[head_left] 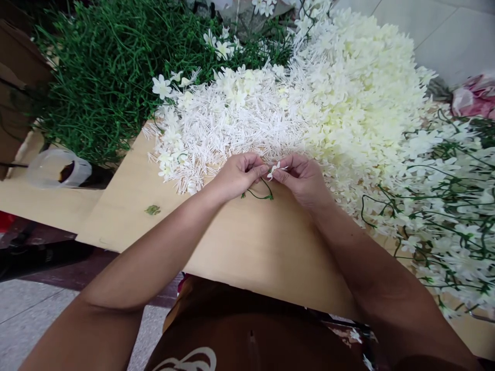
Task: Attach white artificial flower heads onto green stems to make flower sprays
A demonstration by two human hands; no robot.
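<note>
Both of my hands meet over a light wooden board (240, 242). My left hand (235, 175) is closed in a pinch on a thin green wire stem (260, 196) that curls down below the fingers. My right hand (301, 178) pinches a small white artificial flower (275, 169) at the top of that stem. Just beyond my fingers lies a heap of white plastic stamen pieces (224, 129). A large pile of cream flower petals (356, 93) spreads to the right of it.
A mass of bare green wire stems (108, 67) fills the far left. Finished stems with white flowers (452, 206) lie at the right. A clear plastic tub (58, 169) lies on its side at left, beside a brown cardboard box (15, 87). Tiled floor shows below left.
</note>
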